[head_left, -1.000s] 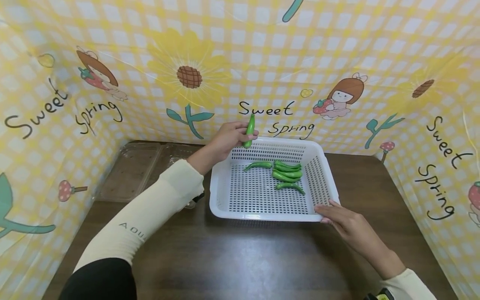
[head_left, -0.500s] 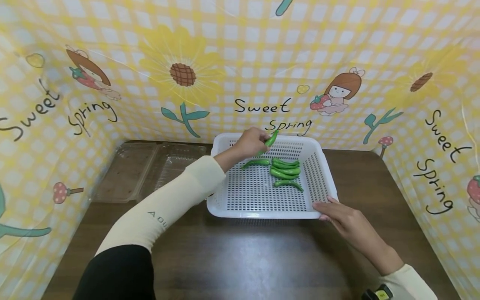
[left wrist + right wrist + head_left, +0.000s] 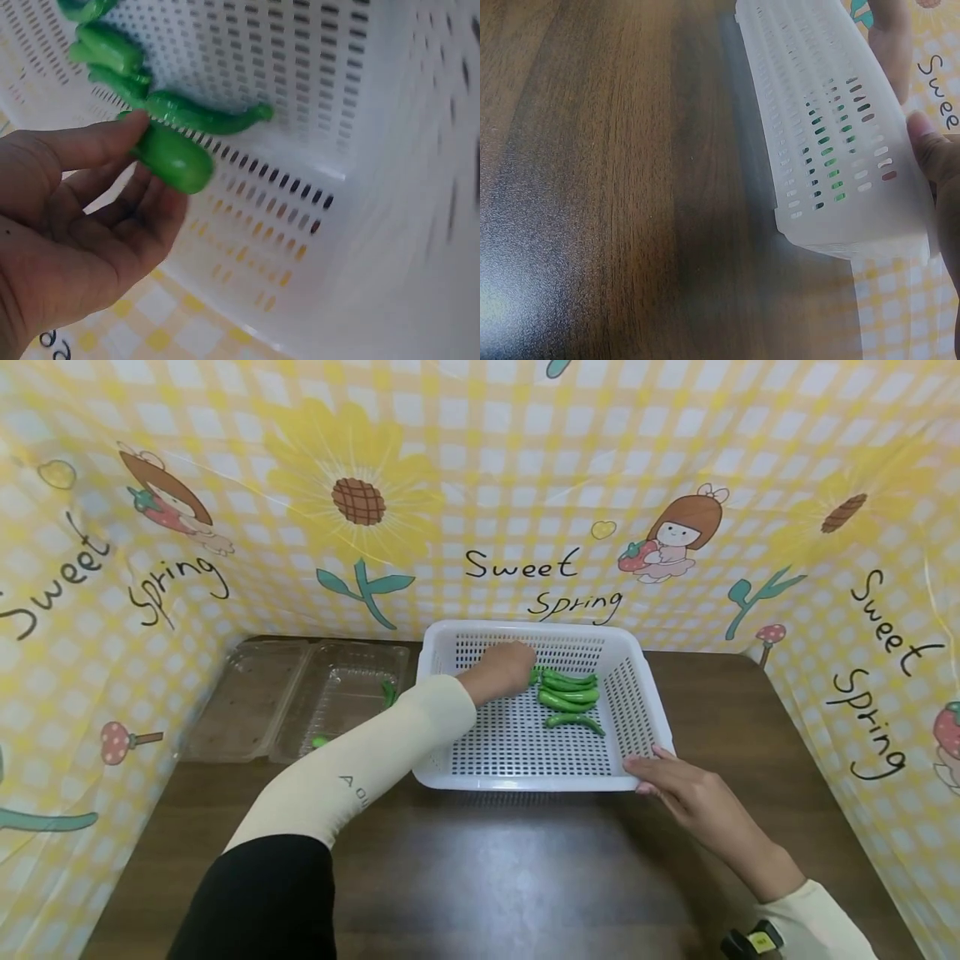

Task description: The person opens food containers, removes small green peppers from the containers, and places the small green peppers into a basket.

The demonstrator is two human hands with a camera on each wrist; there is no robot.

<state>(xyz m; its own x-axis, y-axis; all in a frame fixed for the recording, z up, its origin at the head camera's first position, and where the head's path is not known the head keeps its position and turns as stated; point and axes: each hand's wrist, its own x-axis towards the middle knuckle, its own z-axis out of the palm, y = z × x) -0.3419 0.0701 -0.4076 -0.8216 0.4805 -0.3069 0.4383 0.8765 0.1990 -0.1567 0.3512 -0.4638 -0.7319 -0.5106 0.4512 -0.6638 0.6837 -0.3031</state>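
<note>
My left hand (image 3: 506, 670) reaches into the white plastic basket (image 3: 525, 778) near its back wall. Between thumb and fingers it pinches a green chili pepper (image 3: 176, 159), mostly hidden by the hand in the head view. Close beyond it, another pepper (image 3: 202, 114) lies on the basket floor. Several more green peppers (image 3: 568, 697) lie side by side in the basket, right of the hand, with a curved one (image 3: 573, 722) nearer the front. My right hand (image 3: 693, 793) grips the basket's near right corner, its thumb (image 3: 922, 131) at the rim.
Left of the basket lies an unfolded clear plastic clamshell box (image 3: 288, 727), with a green pepper (image 3: 388, 693) showing inside; my left sleeve (image 3: 375, 743) crosses over it. A checkered cloth (image 3: 480, 485) hangs behind and beside the brown wooden table (image 3: 480, 877).
My left hand has moved right and down into the basket with the chili pepper. The forearm now crosses the basket's left rim. The right hand stays at the corner.
</note>
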